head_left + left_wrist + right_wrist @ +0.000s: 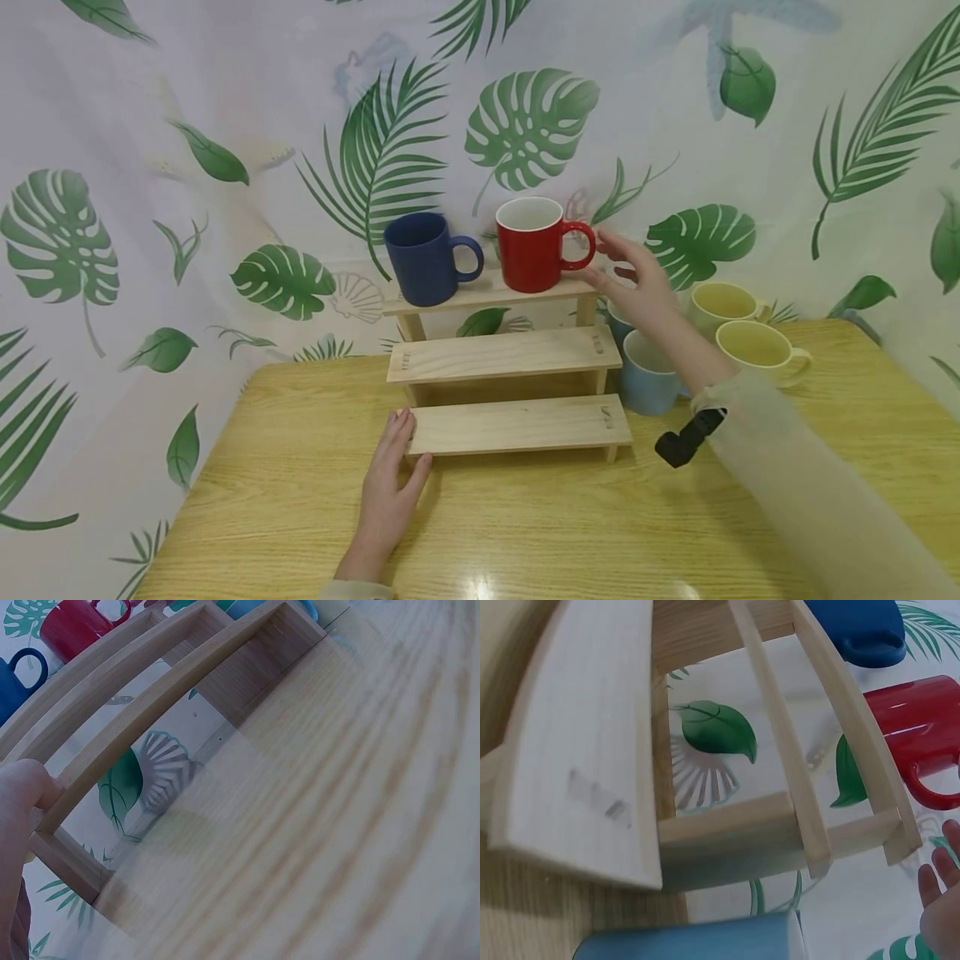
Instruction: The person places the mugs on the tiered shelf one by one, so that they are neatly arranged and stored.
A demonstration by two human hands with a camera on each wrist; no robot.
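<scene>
A three-tier wooden rack (510,429) stands on the table. My left hand (390,483) grips the left end of its lowest shelf, thumb at the front edge; in the left wrist view that hand (22,817) is partly cut off. On the top shelf a dark blue mug (423,262) stands left of a red mug (528,250), both upright with handles to the right. Beside the red mug's handle is my right hand (637,279), fingers spread and loosely bent, holding nothing. In the right wrist view, its fingers (928,885) show apart from the red mug (919,727).
Right of the rack, under my right forearm, stands a light blue mug (648,383), with another bluish mug (618,323) partly hidden behind it. Two yellow mugs (753,346) stand farther right. A leaf-patterned sheet (247,292) hangs behind the wooden table (300,467).
</scene>
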